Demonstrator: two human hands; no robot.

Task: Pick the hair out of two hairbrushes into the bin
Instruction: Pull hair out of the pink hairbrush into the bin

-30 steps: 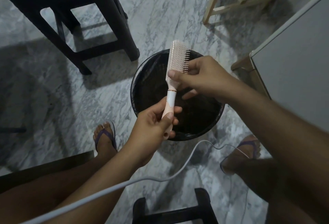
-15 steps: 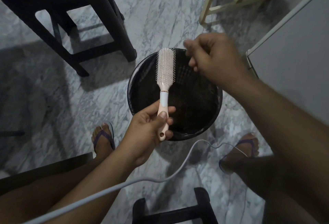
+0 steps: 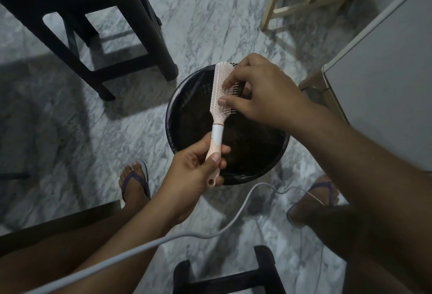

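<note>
A pink and white hairbrush [image 3: 219, 97] stands nearly upright over the round black bin [image 3: 187, 130] on the marble floor. My left hand [image 3: 198, 167] grips its handle from below. At the brush head, my right hand [image 3: 261, 92] has thumb and fingers curled round the bristles, pinching among them. A dark tuft shows between the bristles under those fingers. Only one brush is in view.
A dark stool [image 3: 88, 24] stands at the back left, a pale wooden frame [image 3: 304, 6] at the back right and a grey cabinet [image 3: 385, 78] at the right. A grey cable [image 3: 187, 235] crosses the floor near my sandalled feet. Another dark stool [image 3: 229, 277] sits at the bottom.
My right hand, lifted away from the brush half a second ago, has come back down onto the bristles. The brush has turned slightly and sits a little nearer the bin's left side.
</note>
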